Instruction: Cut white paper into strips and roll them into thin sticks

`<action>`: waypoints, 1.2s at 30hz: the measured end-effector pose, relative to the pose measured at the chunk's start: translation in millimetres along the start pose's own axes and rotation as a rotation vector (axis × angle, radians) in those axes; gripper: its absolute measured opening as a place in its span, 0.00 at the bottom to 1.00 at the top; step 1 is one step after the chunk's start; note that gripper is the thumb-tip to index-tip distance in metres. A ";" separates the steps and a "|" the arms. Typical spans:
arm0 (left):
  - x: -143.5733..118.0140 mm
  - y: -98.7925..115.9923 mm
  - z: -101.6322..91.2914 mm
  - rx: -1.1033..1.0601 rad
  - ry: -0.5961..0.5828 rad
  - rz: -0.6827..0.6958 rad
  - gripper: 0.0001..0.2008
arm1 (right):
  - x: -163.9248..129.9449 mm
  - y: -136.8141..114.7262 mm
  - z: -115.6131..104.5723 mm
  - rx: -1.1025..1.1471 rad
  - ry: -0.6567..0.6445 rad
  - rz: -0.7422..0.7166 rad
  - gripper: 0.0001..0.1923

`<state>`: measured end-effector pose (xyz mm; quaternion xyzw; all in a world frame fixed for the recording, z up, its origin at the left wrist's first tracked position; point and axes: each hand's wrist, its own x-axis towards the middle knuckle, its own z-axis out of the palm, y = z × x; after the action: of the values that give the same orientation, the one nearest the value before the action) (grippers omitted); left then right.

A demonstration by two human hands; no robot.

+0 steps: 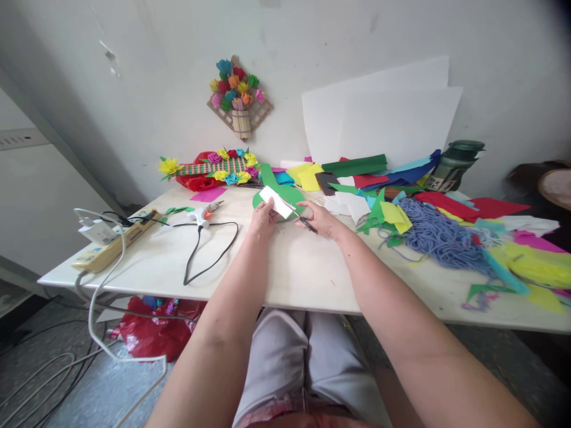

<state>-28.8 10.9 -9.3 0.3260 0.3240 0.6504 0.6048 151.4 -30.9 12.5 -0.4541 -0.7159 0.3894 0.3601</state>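
Fingers of your left hand (263, 217) pinch the white paper (281, 205), thumb on top; those of your right hand (325, 221) are closed round the handles of the scissors (307, 224). From your right fingers the paper lies to the left and slightly farther off, its long axis slanting from far left to near right. The scissors point left and away from you, tips at its right end; whether the blades bite into it is too small to tell. Your left hand is the nearer one. Beneath and beyond, the green cutout (291, 193) lies on the table (307, 276), partly covered by paper and hands. Leftward rests the glue gun (200, 216), its black cord (186, 278) looped nearer you. White scraps (352, 205) sit just beside your right hand, crowding that side, with the blue yarn (439, 233) farther right. Behind are the flower-trimmed craft (209, 168) and, on the wall, the flower hanging (241, 123).
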 end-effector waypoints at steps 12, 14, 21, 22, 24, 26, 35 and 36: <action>0.2 1.5 0.5 -0.011 0.008 -0.003 0.06 | 1.7 -0.4 1.2 -0.032 0.016 -0.015 0.33; -0.3 1.9 0.6 -0.016 0.012 0.000 0.06 | 2.5 0.5 1.5 -0.021 0.012 -0.020 0.33; -2.1 2.8 1.9 -0.012 0.021 -0.003 0.06 | 4.9 3.1 1.3 -0.025 0.006 -0.021 0.36; -2.1 2.8 1.9 -0.012 0.020 -0.004 0.06 | 4.8 2.8 1.1 -0.032 0.007 -0.021 0.36; -1.9 2.7 1.5 -0.011 0.017 -0.005 0.06 | 4.5 2.0 0.7 -0.047 0.012 -0.025 0.36; -1.3 2.5 0.7 -0.011 0.016 -0.006 0.06 | 4.1 1.6 0.4 -0.057 0.015 -0.028 0.36; -0.7 1.7 -0.5 0.019 -0.008 -0.009 0.06 | -0.2 -1.1 -0.7 -0.040 0.020 -0.011 0.37; -1.0 1.4 -0.3 0.021 -0.020 -0.007 0.06 | -0.5 -1.1 -1.0 -0.040 0.019 -0.012 0.37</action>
<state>-29.8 9.8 -8.4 0.3377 0.3260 0.6417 0.6065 152.0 -31.4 13.8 -0.4606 -0.7227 0.3688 0.3600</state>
